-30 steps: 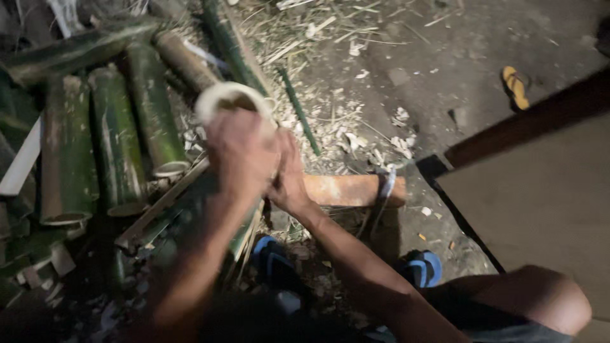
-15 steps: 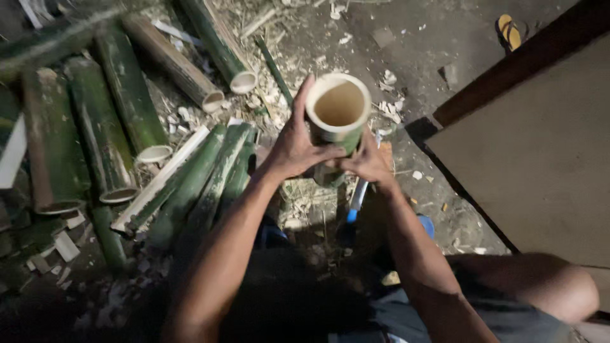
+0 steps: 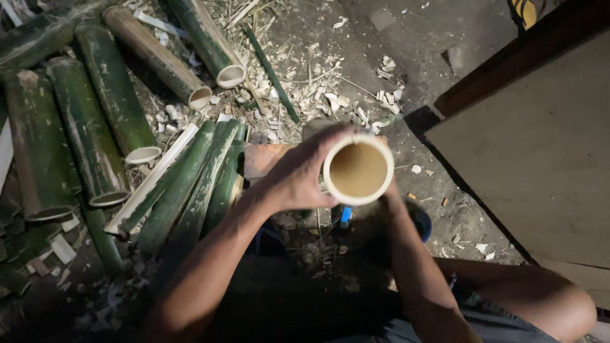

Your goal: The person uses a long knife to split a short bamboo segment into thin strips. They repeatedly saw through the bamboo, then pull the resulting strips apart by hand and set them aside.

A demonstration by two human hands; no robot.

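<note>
Pale hollow bamboo tube [image 3: 358, 169] is standing upright before the camera, the left hand [image 3: 298, 178] wrapping its fingers around it; the right hand [image 3: 389, 190] is mostly hidden behind, its grip unclear, above green split bamboo slats [image 3: 190, 184].

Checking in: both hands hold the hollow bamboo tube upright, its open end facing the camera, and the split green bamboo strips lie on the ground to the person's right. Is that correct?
Not quite. The split green bamboo strips lie to the person's left, not right, as the head view shows. The rest stands: the left hand and right hand hold the hollow bamboo tube upright, open end toward the camera.
</note>
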